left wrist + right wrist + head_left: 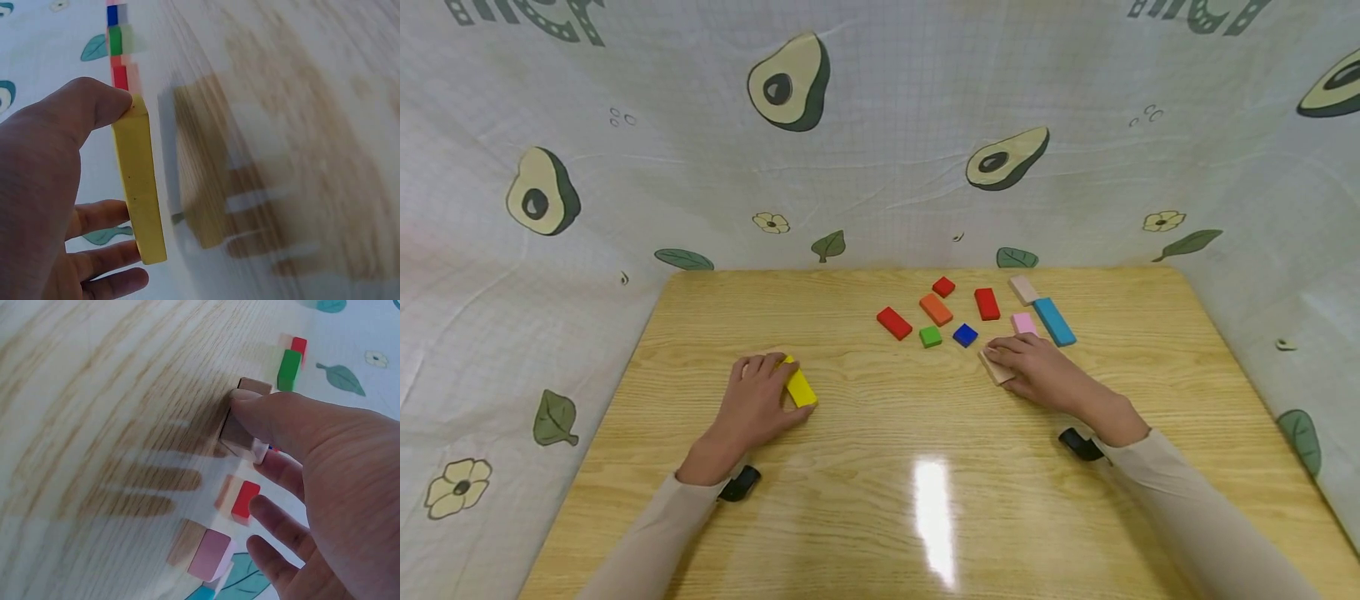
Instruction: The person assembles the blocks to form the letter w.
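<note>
My left hand (754, 407) grips a long yellow block (802, 388) at its two ends, on the left side of the table. In the left wrist view the thumb presses one end of this yellow block (140, 187), the fingers lie at the other, and its reflection shows in the tabletop. Right of the middle, my right hand (1047, 373) pinches a plain wooden block (995, 369) between thumb and index finger. The right wrist view shows the thumb on that wooden block (237, 428), with the other fingers spread away from it; the hand partly covers the block.
Beyond my right hand lie a pink block (1023, 323), a long blue block (1055, 322) and a pale block (1023, 290). Further left are a dark blue block (966, 335), a green block (930, 337), an orange block (936, 309) and several red blocks (895, 323). A patterned cloth (880, 167) hangs behind the table.
</note>
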Motion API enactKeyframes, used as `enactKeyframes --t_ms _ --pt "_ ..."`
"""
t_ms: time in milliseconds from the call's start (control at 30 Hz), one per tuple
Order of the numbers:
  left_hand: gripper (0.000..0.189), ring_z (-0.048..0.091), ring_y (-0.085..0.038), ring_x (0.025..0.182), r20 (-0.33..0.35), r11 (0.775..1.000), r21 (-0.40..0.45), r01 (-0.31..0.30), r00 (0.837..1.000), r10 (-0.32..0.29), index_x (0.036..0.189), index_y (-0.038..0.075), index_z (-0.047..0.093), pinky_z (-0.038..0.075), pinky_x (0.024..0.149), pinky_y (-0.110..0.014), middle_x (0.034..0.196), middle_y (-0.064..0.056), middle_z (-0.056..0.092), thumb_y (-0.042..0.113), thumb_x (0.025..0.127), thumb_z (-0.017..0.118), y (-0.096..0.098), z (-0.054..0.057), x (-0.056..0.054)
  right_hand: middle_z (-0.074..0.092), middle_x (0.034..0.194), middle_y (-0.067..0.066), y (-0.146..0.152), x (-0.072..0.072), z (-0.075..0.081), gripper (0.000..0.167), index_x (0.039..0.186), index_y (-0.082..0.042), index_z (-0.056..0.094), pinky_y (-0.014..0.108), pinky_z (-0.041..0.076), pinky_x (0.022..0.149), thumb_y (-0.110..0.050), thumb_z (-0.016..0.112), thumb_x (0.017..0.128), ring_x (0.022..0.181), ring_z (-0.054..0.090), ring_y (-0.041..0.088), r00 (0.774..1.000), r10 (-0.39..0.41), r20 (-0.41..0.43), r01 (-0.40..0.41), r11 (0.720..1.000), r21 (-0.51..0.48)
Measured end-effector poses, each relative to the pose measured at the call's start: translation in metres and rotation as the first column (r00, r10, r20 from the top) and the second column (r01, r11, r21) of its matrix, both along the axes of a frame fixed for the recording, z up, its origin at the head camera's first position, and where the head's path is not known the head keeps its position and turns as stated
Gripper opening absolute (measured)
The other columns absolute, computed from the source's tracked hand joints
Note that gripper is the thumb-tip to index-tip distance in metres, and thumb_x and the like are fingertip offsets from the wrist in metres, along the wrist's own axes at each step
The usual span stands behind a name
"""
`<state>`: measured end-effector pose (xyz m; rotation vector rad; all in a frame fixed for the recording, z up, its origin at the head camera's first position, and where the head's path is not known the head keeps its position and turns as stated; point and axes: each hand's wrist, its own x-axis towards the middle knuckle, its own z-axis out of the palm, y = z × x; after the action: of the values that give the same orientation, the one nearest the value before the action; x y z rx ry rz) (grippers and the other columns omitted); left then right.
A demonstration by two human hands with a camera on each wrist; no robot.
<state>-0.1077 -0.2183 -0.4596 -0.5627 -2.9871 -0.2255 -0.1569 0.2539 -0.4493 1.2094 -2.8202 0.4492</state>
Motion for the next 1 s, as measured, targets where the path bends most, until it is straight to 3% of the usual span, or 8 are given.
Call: enactKeyframes --t_ms 433,800,1000 --pt "0.069 0.054 -0.042 0.126 0.032 0.999 0.021 0.028 0.999 -0.029 0.136 0.003 0.067 0.035 0.112 -0.062 0.141 -0.021 0.059 0.048 0.088 0.084 0.0007 -0.0053 0.0012 0.066 0.135 0.021 0.0001 -0.0005 -0.0017 0.052 0.137 0.007 0.068 0.060 0.053 0.100 -0.004 0.085 0.089 0.120 0.060 0.045 1.000 0.003 -0.021 -0.002 1.000 0.022" --pt "0.070 0.052 -0.042 0.132 0.052 0.999 0.019 0.036 0.998 -0.037 0.142 0.002 0.067 0.034 0.114 -0.063 0.155 -0.019 0.055 0.049 0.091 0.081 -0.0009 -0.0042 0.0032 0.064 0.139 0.024 -0.0006 -0.0018 -0.0012 0.055 0.140 0.009 0.064 0.062 0.050 0.104 -0.004 0.083 0.090 0.127 0.057 0.048 1.000 0.018 0.003 -0.018 0.999 0.042" --pt "0.058 0.052 -0.043 0.129 0.021 0.997 0.050 0.056 0.998 -0.057 0.137 0.000 0.070 0.037 0.110 -0.065 0.145 -0.019 0.057 0.040 0.096 0.079 -0.0004 -0.0038 0.0039 0.065 0.137 0.024 -0.0008 -0.0008 0.0002 0.054 0.139 0.010 0.064 0.062 0.050 0.104 -0.006 0.082 0.091 0.126 0.058 0.047 1.000 0.030 0.005 -0.030 0.999 0.031"
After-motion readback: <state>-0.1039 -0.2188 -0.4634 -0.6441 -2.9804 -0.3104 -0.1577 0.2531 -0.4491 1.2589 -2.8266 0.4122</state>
